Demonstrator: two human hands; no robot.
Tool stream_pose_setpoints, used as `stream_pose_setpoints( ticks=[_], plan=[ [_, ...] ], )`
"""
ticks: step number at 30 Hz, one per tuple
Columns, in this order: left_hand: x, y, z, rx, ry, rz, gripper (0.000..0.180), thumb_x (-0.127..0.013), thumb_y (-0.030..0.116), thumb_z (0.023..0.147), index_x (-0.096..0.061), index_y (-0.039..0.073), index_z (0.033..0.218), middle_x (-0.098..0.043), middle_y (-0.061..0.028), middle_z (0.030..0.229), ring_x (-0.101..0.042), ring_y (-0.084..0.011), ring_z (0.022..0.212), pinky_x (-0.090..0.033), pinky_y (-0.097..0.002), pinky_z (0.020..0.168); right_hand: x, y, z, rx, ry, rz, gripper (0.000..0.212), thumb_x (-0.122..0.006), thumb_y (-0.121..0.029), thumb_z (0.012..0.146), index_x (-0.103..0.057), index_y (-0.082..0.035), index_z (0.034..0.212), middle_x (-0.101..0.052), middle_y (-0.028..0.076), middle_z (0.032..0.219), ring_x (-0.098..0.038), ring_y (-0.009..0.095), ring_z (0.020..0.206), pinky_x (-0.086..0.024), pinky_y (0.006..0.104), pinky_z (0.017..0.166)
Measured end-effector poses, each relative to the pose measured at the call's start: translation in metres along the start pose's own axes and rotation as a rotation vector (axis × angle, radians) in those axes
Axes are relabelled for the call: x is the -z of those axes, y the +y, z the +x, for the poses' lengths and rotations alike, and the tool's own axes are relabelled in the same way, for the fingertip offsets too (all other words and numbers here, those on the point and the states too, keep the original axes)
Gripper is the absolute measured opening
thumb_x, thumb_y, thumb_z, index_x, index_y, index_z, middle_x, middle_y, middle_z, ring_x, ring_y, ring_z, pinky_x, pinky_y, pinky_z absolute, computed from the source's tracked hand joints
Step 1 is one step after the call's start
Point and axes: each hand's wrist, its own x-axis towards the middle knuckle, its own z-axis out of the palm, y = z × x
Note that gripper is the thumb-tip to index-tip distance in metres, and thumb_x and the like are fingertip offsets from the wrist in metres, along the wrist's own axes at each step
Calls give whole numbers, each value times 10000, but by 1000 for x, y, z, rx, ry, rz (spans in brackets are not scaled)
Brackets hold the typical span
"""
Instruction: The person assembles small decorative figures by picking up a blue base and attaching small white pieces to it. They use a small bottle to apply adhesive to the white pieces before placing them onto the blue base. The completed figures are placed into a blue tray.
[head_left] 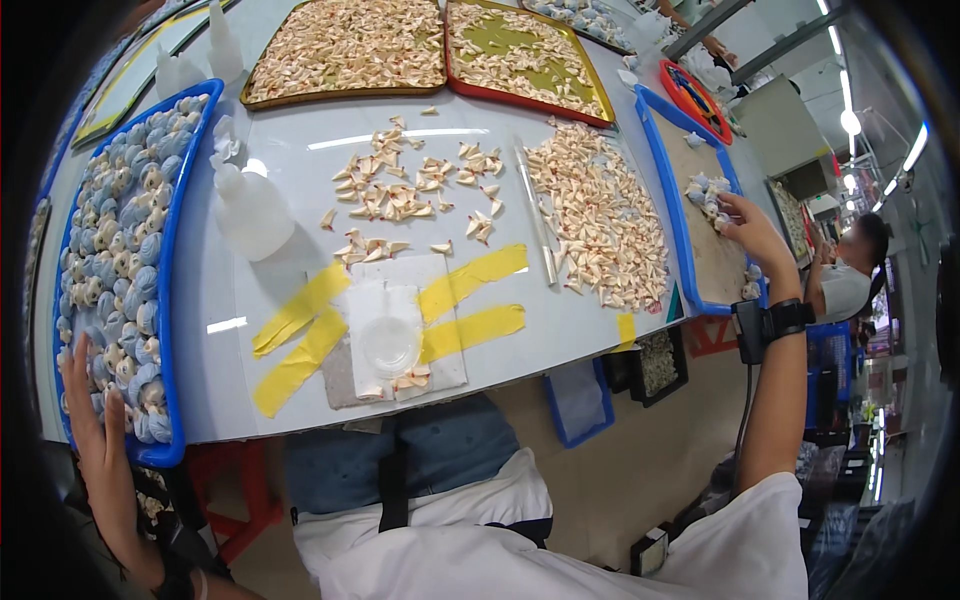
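Observation:
My left hand (100, 440) lies open at the near end of a blue tray (195, 200), its fingers stretched out over the rim. Many small round blue-and-cream pieces (130, 265) fill that tray. On the right, my right hand (755, 232) reaches into a second blue tray (682, 255) with a brown bottom. Its fingertips touch a small cluster of blue-and-cream pieces (708, 195), with thumb and forefinger apart. A few more pieces (751, 280) lie near that wrist. Between my hands, small cream pointed pieces with red tips (395, 195) are scattered on the table.
A clear round dish (390, 345) sits on a white pad, flanked by yellow tape strips (475, 333). White squeeze bottle (250, 210) stands at left. Two gold trays (345, 50) of cream pieces are at the back. A clear strip (535, 215) borders a pile (600, 215). Another person (848, 280) is at far right.

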Motion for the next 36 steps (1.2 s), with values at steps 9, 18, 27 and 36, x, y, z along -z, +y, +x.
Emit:
stream_pose_setpoints(
  ticks=[9, 18, 27, 36],
  plan=[
    [27, 28, 13, -70, 56, 116, 498, -391, 402, 932, -384, 138, 1354, -342, -161, 1397, -253, -308, 1323, -150, -407, 1087, -32, -196, -15, 532, -239, 194, 407, -602, -106, 791, -540, -33, 1186, -571, 95, 1162, -546, 189, 1019, -442, 297, 853],
    [14, 54, 23, -100, 1, -56, 447, -461, 348, 910, -441, 188, 1327, -313, -159, 1419, -247, -330, 1320, -157, -428, 1066, -151, -350, -30, 1013, -461, 481, 423, -671, -178, 725, -569, -34, 1109, -590, 104, 1093, -555, 201, 1006, -421, 323, 878],
    [17, 48, 18, 13, -10, -103, 482, -481, 410, 886, -438, 212, 1323, -337, -143, 1397, -238, -398, 1301, -163, -460, 1063, -169, -369, -40, 909, -603, 562, 339, -676, -161, 723, -604, -23, 1024, -609, 99, 943, -570, 195, 906, -456, 322, 807],
    [10, 37, 44, -190, 29, -175, 570, -499, 431, 871, -417, 107, 1333, -352, -174, 1391, -341, -330, 1272, -234, -400, 1050, -129, -317, -57, 676, -600, 894, 458, -669, -224, 782, -515, -8, 1155, -617, 60, 981, -595, 139, 897, -466, 278, 798]
  ],
)
